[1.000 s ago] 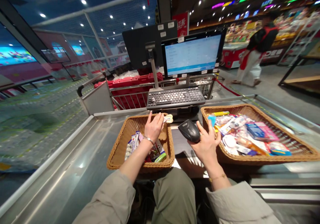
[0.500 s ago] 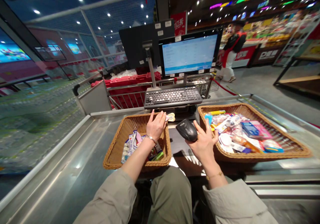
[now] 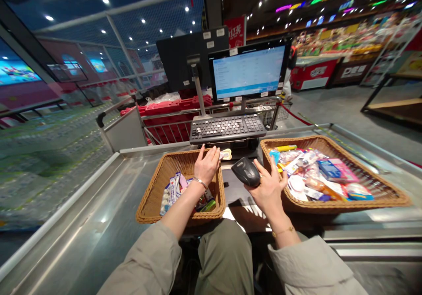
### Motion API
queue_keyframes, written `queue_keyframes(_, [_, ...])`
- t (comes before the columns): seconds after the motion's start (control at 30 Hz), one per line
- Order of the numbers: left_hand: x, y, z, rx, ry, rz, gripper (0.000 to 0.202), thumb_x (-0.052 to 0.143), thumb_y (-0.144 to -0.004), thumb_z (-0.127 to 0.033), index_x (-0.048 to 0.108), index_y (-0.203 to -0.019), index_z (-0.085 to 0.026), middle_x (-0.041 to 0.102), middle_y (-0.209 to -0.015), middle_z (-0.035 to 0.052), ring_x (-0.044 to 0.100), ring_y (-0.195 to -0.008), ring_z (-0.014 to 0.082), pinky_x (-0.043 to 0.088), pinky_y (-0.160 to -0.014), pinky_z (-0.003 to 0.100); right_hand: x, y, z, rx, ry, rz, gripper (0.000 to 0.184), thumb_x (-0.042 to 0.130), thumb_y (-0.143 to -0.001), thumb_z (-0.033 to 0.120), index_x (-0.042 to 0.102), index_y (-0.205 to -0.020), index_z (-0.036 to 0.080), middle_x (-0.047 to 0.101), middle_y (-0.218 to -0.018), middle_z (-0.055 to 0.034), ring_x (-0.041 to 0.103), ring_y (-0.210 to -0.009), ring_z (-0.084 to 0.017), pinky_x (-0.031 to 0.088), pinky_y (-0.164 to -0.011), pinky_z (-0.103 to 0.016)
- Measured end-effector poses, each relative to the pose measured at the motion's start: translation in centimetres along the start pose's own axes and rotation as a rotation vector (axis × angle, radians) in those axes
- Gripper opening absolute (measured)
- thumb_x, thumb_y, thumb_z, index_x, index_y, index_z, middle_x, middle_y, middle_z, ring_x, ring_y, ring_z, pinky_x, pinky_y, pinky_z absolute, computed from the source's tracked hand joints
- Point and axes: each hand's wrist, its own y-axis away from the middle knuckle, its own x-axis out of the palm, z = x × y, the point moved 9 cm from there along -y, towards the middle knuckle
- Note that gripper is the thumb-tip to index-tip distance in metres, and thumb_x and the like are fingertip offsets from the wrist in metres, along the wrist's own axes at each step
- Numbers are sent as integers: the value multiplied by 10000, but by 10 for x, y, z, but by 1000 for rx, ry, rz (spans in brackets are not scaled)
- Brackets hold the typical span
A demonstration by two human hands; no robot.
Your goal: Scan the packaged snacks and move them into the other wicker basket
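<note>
My right hand (image 3: pixel 268 190) is closed around a black handheld barcode scanner (image 3: pixel 245 171), its head tilted toward the left. My left hand (image 3: pixel 206 166) reaches over the far right edge of the left wicker basket (image 3: pixel 145 216). Its fingers are pressed together on a small white and pale-yellow packaged item (image 3: pixel 226 154), which sticks out past the fingertips near the scanner. Part of that item is hidden by the fingers. Small packets (image 3: pixel 176 187) and a green item (image 3: pixel 208 206) lie in the left basket. Beside my right hand stands a fuller wicker basket (image 3: pixel 392 197).
Behind the baskets are a black keyboard (image 3: pixel 228 127) and a lit monitor (image 3: pixel 249 73) on a stand. Mixed packaged goods (image 3: pixel 332 170) fill the right basket. Both baskets rest on a metal counter (image 3: pixel 112 198). A cart (image 3: pixel 165 130) with red contents stands beyond the counter.
Both hands, the scanner and the small item stay almost where they were. In the background, a person has walked left and is now mostly hidden behind the monitor.
</note>
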Motion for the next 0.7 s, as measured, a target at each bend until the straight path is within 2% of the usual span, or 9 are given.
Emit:
queue_keyframes(0.4, [-1, -2, -3, 41, -38, -71, 410, 455, -1037, -214, 580, -1418, -127, 647, -1399, 180, 654, -1275, 237, 298, -1274, 548, -1, 1, 1, -10, -29, 11, 270, 615, -847, 373, 767, -1034, 253, 711, -1312, -68, 328, -1491, -374, 66, -1178, -700])
queue_keyframes(0.7, [-7, -5, -7, 46, -35, -85, 419, 458, -1038, -217, 574, -1431, -129, 636, -1410, 181, 649, -1281, 239, 281, -1280, 554, -7, 0, 2, 2, 36, -25, 212, 601, -842, 337, 745, -945, 221, 647, -1414, -63, 320, -1499, -394, 145, -1166, -698])
